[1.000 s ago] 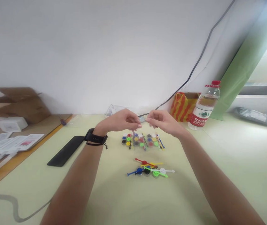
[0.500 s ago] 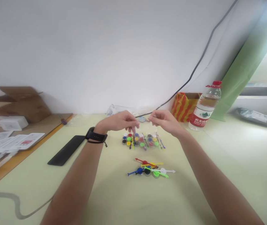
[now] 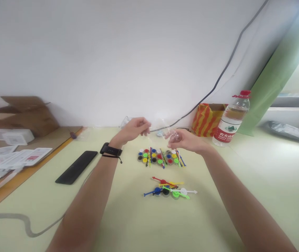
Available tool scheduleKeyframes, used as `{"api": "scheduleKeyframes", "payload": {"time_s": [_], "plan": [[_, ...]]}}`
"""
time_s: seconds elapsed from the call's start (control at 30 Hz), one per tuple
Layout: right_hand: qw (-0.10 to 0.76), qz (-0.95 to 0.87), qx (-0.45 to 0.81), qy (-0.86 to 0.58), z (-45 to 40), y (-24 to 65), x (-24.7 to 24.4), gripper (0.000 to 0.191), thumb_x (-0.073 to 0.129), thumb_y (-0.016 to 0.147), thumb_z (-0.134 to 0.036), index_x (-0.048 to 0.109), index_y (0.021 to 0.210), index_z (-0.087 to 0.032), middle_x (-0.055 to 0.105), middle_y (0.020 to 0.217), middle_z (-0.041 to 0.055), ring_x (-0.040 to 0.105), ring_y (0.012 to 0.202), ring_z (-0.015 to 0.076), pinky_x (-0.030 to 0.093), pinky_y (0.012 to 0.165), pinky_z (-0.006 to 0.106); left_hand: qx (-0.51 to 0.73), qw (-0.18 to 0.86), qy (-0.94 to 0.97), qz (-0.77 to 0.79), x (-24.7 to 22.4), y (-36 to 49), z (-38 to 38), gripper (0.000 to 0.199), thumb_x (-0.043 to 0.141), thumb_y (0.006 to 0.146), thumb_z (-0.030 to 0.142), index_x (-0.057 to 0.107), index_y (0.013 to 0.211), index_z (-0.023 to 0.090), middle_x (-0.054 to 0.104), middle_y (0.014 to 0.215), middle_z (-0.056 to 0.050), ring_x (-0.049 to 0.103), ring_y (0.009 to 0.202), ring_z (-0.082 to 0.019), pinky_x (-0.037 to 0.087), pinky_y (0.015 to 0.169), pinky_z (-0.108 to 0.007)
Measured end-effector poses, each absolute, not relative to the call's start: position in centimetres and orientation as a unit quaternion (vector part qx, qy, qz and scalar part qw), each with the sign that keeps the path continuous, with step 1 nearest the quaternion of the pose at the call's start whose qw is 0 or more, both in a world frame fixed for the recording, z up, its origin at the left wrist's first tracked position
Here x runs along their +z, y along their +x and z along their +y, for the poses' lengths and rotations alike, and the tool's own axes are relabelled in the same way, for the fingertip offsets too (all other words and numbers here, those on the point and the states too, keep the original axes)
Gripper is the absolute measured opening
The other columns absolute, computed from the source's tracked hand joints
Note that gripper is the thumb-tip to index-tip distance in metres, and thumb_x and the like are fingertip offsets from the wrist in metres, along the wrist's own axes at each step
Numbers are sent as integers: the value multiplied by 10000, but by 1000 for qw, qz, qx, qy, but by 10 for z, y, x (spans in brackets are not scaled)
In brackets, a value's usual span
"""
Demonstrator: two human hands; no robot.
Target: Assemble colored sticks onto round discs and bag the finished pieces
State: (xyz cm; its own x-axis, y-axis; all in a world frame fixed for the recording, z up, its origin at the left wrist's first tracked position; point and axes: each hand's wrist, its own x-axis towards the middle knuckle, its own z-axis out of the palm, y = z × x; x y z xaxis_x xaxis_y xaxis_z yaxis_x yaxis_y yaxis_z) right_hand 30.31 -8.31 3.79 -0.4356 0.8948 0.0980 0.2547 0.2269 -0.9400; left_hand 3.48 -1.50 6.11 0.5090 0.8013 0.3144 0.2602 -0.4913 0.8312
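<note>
A clear plastic bag (image 3: 165, 126) stretches between my two hands above the table; its thin film is hard to trace. My left hand (image 3: 137, 128) pinches its left side, with thumb and forefinger pressed together. On the other side my right hand (image 3: 185, 140) has its fingers closed on the bag, some film lying over the fingertips. Below the hands lie packed sets of small coloured discs (image 3: 154, 155) with thin arrow sticks beside them. Closer to me is a loose group of spinner arrows on round bases, including a red arrow (image 3: 163, 182) and a white arrow (image 3: 183, 191).
A black phone-like slab (image 3: 76, 168) lies left of the hands. White printed cards (image 3: 34, 156) and a cardboard box (image 3: 31, 113) are further left. On the right stand a water bottle (image 3: 229, 122) and a red-yellow striped bag (image 3: 204, 119). A dark cable (image 3: 217, 80) crosses the wall.
My left hand has risen slightly, and my right hand has turned and shifted a little right and down. The plastic bag now shows higher between them. The discs and spinner arrows stay put.
</note>
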Motion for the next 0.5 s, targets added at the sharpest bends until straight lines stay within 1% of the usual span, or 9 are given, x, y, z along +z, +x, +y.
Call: {"api": "scheduleKeyframes", "payload": {"time_s": [0.1, 0.17, 0.27, 0.33, 0.4, 0.5], "plan": [[414, -669, 445, -427, -72, 313, 31, 354, 871, 683, -406, 681, 893, -193, 721, 854, 48, 675, 818, 205, 544, 730, 332, 332, 396, 786, 339, 56, 22, -7, 389, 679, 876, 560, 697, 854, 172, 763, 886, -123, 693, 765, -203, 538, 708, -332], [452, -649, 427, -439, -68, 318, 29, 348, 850, 705, -445, 683, 875, -190, 719, 847, 50, 664, 820, 193, 538, 751, 333, 291, 423, 790, 335, 54, 16, -5, 368, 737, 832, 539, 716, 874, 173, 768, 916, -132, 716, 821, -233, 558, 749, -356], [453, -650, 425, -438, -68, 322, 30, 346, 815, 743, -476, 699, 895, -187, 717, 842, 47, 650, 817, 174, 526, 769, 329, 263, 455, 785, 328, 52, 12, -6, 408, 839, 734, 484, 740, 999, 190, 773, 934, -126, 727, 835, -249, 575, 775, -375], [432, -666, 433, -427, -70, 320, 32, 346, 815, 748, -469, 706, 912, -184, 719, 835, 49, 646, 805, 175, 526, 766, 338, 261, 466, 782, 322, 51, 12, -7, 455, 849, 723, 472, 742, 1066, 194, 774, 904, -118, 725, 809, -243, 577, 781, -382], [428, -675, 430, -420, -72, 317, 33, 343, 821, 749, -456, 703, 919, -183, 718, 824, 52, 646, 790, 180, 531, 762, 351, 258, 462, 787, 316, 50, 14, -8, 407, 828, 744, 482, 764, 1010, 181, 772, 863, -119, 719, 782, -237, 575, 777, -382], [468, -652, 411, -433, -72, 311, 35, 336, 849, 732, -434, 673, 875, -186, 723, 820, 51, 667, 781, 184, 544, 782, 364, 257, 435, 799, 325, 49, 17, -6, 325, 821, 744, 482, 780, 842, 175, 773, 843, -123, 716, 775, -238, 570, 762, -374]]}}
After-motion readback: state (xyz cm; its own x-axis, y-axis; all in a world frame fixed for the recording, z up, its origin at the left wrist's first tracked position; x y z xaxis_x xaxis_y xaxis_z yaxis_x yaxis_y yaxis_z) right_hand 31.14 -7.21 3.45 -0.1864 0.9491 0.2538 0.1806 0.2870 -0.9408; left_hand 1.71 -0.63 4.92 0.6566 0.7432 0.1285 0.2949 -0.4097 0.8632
